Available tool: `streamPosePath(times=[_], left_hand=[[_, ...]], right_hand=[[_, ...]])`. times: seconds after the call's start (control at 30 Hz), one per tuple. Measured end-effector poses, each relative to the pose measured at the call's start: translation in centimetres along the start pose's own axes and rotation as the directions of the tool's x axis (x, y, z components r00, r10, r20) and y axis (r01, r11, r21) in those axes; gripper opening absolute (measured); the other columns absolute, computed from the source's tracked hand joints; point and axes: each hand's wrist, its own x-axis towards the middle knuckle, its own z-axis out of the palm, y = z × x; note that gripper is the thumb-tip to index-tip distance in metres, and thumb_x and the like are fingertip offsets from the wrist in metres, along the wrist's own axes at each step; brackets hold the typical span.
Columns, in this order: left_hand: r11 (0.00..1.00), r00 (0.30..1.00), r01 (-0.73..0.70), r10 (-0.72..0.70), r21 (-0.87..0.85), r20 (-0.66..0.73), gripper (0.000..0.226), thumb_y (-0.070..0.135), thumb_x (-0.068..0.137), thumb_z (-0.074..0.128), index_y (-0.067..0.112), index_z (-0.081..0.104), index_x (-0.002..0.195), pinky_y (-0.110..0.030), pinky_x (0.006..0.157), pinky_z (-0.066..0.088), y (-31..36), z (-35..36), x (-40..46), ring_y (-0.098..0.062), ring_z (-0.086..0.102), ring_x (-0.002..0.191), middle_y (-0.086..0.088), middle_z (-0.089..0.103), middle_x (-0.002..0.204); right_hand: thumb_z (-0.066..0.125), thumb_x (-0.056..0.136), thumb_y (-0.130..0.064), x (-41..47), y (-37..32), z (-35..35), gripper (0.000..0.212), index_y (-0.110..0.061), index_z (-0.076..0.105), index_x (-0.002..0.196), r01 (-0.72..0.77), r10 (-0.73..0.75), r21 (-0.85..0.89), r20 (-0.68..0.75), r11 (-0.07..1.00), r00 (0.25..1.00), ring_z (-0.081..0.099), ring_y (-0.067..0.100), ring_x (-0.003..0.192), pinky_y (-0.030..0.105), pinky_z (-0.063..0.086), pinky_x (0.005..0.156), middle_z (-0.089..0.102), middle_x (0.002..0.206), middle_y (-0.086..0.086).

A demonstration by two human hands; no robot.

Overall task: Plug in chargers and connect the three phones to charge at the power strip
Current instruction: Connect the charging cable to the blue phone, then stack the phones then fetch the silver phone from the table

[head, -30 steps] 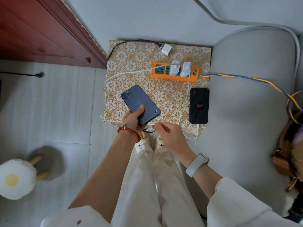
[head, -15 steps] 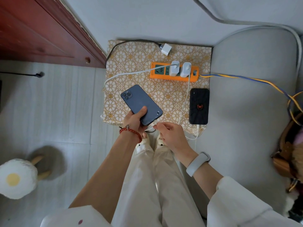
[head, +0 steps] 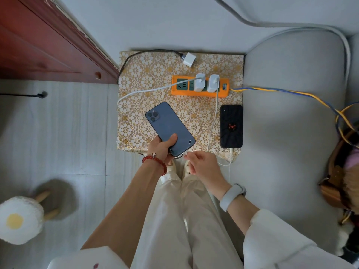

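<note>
An orange power strip (head: 181,92) lies on the patterned mat (head: 139,74) with two white chargers (head: 206,82) plugged in side by side. A third white charger (head: 189,59) with a black cable lies loose behind it. My left hand (head: 160,147) grips a blue phone (head: 169,126) face down, held above the mat's near edge. My right hand (head: 202,164) pinches the end of a white cable right at the phone's bottom edge. A black phone (head: 231,126) with a red spider lies at the mat's right, a white cable in its near end.
A grey sofa cushion (head: 291,123) borders the mat on the right, with a blue-yellow cord (head: 281,91) running across it. A red wooden cabinet (head: 48,45) stands at the far left. A fried-egg stool (head: 19,220) sits on the floor at lower left.
My right hand has brought the white cable end up to the bottom of the blue phone. The left hand has lowered the phone slightly toward it.
</note>
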Motion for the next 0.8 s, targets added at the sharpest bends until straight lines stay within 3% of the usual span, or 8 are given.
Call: streamPosePath(times=[0.1,0.17,0.23,0.3,0.4,0.57,0.63,0.8], left_hand=[[0.985,0.999,0.025,-0.028,0.168,0.019,0.030,-0.002,0.088,0.048,0.001,0.047,0.117,-0.045,0.087,0.047,-0.6,-0.2,0.9,-0.031,0.055,0.101,-0.016,0.055,0.119],[0.918,1.000,0.024,-0.027,0.397,0.003,0.031,-0.001,0.088,0.047,0.003,0.047,0.119,-0.048,0.090,0.047,-1.4,-0.6,1.9,-0.033,0.055,0.104,-0.017,0.054,0.124],[0.830,0.999,0.014,-0.028,0.558,0.016,0.032,0.000,0.088,0.047,0.003,0.047,0.120,-0.047,0.091,0.048,-2.3,-0.5,3.1,-0.034,0.055,0.106,-0.018,0.055,0.125],[0.754,0.999,-0.020,-0.013,0.656,0.046,0.031,0.003,0.088,0.048,0.003,0.048,0.119,-0.040,0.084,0.048,-3.1,0.2,4.3,-0.030,0.055,0.099,-0.018,0.057,0.121],[0.668,0.997,-0.073,0.032,0.741,0.070,0.029,0.006,0.086,0.050,0.003,0.052,0.115,-0.036,0.081,0.047,-3.7,1.8,5.7,-0.028,0.056,0.095,-0.017,0.060,0.115],[0.602,0.989,-0.144,0.098,0.785,0.107,0.033,0.003,0.080,0.055,0.004,0.052,0.114,-0.033,0.074,0.050,-4.3,4.6,7.0,-0.028,0.059,0.090,-0.018,0.063,0.109],[0.585,0.987,-0.160,0.113,0.795,0.116,0.040,0.001,0.079,0.055,0.006,0.046,0.117,-0.031,0.069,0.048,-4.5,5.9,7.4,-0.027,0.058,0.084,-0.018,0.064,0.109],[0.391,0.978,-0.154,0.190,0.907,0.084,0.045,0.007,0.079,0.057,0.002,0.041,0.121,-0.042,0.087,0.049,-4.9,8.4,7.7,-0.037,0.054,0.103,-0.021,0.052,0.119]], right_hand=[[0.050,0.088,-0.032,1.4,0.5,-2.5,0.030,-0.012,0.065,0.072,-0.013,0.017,-0.212,0.018,0.977,1.000,0.058,0.004,0.062,0.028,0.043,0.070,0.065,0.062,-0.010],[0.052,0.087,-0.035,2.8,1.3,-4.6,0.025,-0.013,0.060,0.096,-0.084,0.036,-0.319,-0.155,0.944,0.987,0.060,0.018,0.086,0.030,0.042,0.077,0.067,0.094,0.002],[0.055,0.086,-0.034,4.4,1.7,-6.0,0.036,-0.013,0.048,0.115,-0.101,0.038,-0.290,-0.214,0.952,0.976,0.056,0.023,0.103,0.033,0.042,0.082,0.060,0.114,0.004],[0.056,0.087,-0.028,6.0,1.6,-6.3,0.044,-0.013,0.041,0.125,-0.055,0.033,-0.221,-0.102,0.974,0.994,0.052,0.022,0.113,0.035,0.043,0.091,0.054,0.124,0.003],[0.053,0.088,-0.021,7.7,1.4,-6.3,0.027,-0.009,0.055,0.113,-0.025,0.024,-0.276,-0.006,0.961,1.000,0.056,0.024,0.108,0.028,0.039,0.082,0.062,0.114,0.007],[0.043,0.090,-0.020,7.6,2.6,-8.6,0.017,-0.012,0.056,0.098,-0.051,0.007,-0.353,-0.124,0.934,0.992,0.060,0.029,0.092,0.039,0.048,0.080,0.066,0.092,0.008],[0.043,0.090,-0.020,7.4,3.1,-9.7,0.013,-0.015,0.054,0.093,-0.038,-0.024,-0.355,-0.169,0.934,0.985,0.061,0.027,0.085,0.032,0.044,0.071,0.065,0.086,0.005],[0.045,0.091,-0.017,7.7,2.8,-10.6,0.014,-0.011,0.057,0.093,0.003,-0.086,-0.404,-0.187,0.915,0.979,0.061,0.027,0.085,0.028,0.042,0.071,0.070,0.091,0.011]])
